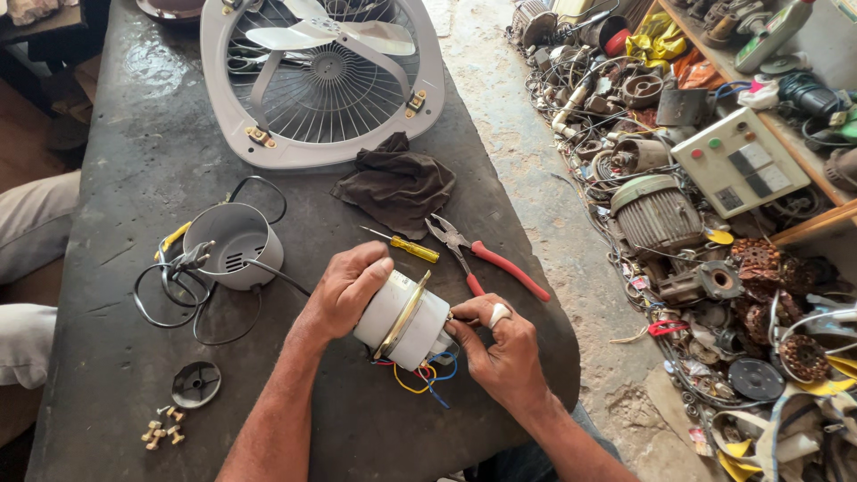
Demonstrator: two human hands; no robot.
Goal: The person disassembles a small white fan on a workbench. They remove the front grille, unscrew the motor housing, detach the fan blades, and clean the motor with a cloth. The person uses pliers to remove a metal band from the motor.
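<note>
the person's left hand wraps over the upper end of a white fan motor with a brass-coloured band round its middle, the grip closed on the housing, thumb along its top edge. the right hand, with a white wrap on one finger, meets the motor's lower end, its grip narrow with fingertips pinched at the end cap where red, yellow and blue wires spill out. the motor is held just above the dark worktop, near its front edge, between the two hands. just beyond the hands lie red-handled pliers and a yellow-handled screwdriver, close together, with a crumpled dark rag behind them. to the left sits a grey motor cover with a black cord looped around it. further back lies a white fan frame, its grille and blades facing up. near the front left corner rest a round black disc and a small cluster of screws. on the floor to the right is a heap of old motors and parts.
</note>
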